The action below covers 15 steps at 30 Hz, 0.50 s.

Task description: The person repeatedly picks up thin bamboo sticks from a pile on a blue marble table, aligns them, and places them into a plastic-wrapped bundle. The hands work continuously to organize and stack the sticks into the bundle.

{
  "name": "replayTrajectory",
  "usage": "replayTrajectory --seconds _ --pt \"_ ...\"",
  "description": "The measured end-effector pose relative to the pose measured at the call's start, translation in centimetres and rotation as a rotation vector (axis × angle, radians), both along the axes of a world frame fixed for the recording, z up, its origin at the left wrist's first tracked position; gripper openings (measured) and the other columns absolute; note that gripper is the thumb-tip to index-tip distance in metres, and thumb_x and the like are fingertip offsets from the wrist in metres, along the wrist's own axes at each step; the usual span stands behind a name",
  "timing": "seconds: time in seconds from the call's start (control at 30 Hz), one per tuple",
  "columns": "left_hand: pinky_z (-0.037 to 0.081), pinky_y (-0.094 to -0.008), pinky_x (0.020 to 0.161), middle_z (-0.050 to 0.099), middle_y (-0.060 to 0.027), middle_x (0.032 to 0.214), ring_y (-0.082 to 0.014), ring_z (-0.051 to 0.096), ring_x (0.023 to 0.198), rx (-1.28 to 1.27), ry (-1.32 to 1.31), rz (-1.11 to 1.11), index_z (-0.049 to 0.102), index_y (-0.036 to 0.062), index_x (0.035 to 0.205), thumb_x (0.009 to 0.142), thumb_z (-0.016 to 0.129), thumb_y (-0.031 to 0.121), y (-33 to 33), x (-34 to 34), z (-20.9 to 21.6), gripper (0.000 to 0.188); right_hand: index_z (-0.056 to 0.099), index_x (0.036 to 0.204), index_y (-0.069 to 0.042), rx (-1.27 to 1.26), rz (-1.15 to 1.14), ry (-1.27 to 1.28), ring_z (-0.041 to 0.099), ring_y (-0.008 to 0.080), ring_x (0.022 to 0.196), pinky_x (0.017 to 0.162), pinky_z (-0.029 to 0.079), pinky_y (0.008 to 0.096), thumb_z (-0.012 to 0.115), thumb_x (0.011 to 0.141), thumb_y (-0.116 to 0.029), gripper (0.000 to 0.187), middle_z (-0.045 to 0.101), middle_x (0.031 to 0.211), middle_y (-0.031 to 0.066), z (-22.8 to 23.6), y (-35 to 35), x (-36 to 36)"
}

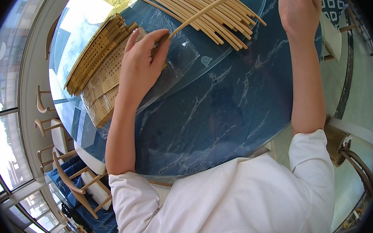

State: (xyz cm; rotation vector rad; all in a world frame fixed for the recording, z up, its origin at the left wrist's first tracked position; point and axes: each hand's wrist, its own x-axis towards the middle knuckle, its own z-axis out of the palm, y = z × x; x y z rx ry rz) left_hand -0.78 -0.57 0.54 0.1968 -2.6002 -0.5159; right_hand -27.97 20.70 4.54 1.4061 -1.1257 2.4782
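Note:
A long, pale wooden stick (217,4) runs at a slant between my two hands. My left hand (142,65) pinches its lower left end between thumb and fingers, above a flat printed bundle. Something brownish shows beneath that thumb, too covered to name. My right hand (299,11), at the top edge, is closed around the other end; its fingertips are smeared and partly cut off. Beneath the held stick lies a loose pile of similar wooden sticks (227,25). Left of my left hand are stacked golden-brown paper strips with printed characters (93,51).
A clear plastic-wrapped packet of printed paper (102,92) lies under the strips. The round table (204,128) has a dark blue marbled top with a glass turntable. Wooden chairs (76,184) stand at the left by the windows. A brown bag with handles (339,144) is at the right.

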Motion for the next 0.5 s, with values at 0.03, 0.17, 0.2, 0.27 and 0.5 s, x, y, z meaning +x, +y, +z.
replayTrajectory --seconds 0.03,0.17,0.2,0.27,0.5 --pt "0.035 -0.0488 0.129 0.079 -0.0075 0.085 -0.0206 0.076 0.074 0.006 0.013 -0.002 0.073 0.0081 0.127 0.109 0.066 0.020 0.1 -0.1 -0.1 0.023 0.063 0.092 -0.011 -0.006 0.011 0.010 0.062 0.0135 0.075 0.098 0.057 0.0392 0.055 0.117 -0.025 0.030 0.055 0.074 0.0007 0.0 0.1 -0.2" --pt "0.037 -0.0498 0.127 0.076 -0.0069 0.078 -0.0208 0.075 0.072 0.055 0.031 0.012 0.077 0.0074 0.123 0.109 0.066 0.023 0.4 -0.1 0.3 0.023 0.063 0.092 -0.011 -0.015 0.042 0.044 0.064 0.0140 0.078 0.096 0.057 0.0386 0.056 0.116 -0.026 0.029 0.057 0.075 0.0010 -0.1 0.2 -0.6" --pt "0.038 -0.0497 0.127 0.075 -0.0069 0.075 -0.0210 0.074 0.071 0.041 0.035 0.016 0.078 0.0073 0.123 0.109 0.065 0.023 0.3 -0.1 0.3 0.024 0.064 0.092 -0.011 -0.031 0.009 0.007 0.066 0.0144 0.080 0.096 0.057 0.0385 0.056 0.116 -0.026 0.029 0.058 0.076 0.0011 -0.2 0.0 -0.4" --pt "0.040 -0.0496 0.126 0.072 -0.0067 0.071 -0.0215 0.072 0.069 0.015 0.042 0.026 0.080 0.0069 0.122 0.110 0.064 0.023 0.0 -0.1 0.1 0.025 0.064 0.093 -0.011 -0.062 -0.056 -0.067 0.069 0.0151 0.084 0.095 0.057 0.0384 0.056 0.116 -0.027 0.029 0.060 0.077 0.0015 -0.3 -0.6 0.5" --pt "0.040 -0.0488 0.127 0.066 -0.0052 0.063 -0.0201 0.068 0.065 0.057 0.040 0.044 0.080 0.0065 0.126 0.110 0.060 0.018 0.6 -0.1 0.7 0.028 0.065 0.096 -0.011 -0.012 -0.004 -0.039 0.072 0.0176 0.089 0.095 0.057 0.0383 0.057 0.116 -0.026 0.027 0.064 0.081 0.0021 -0.5 -0.1 0.0"
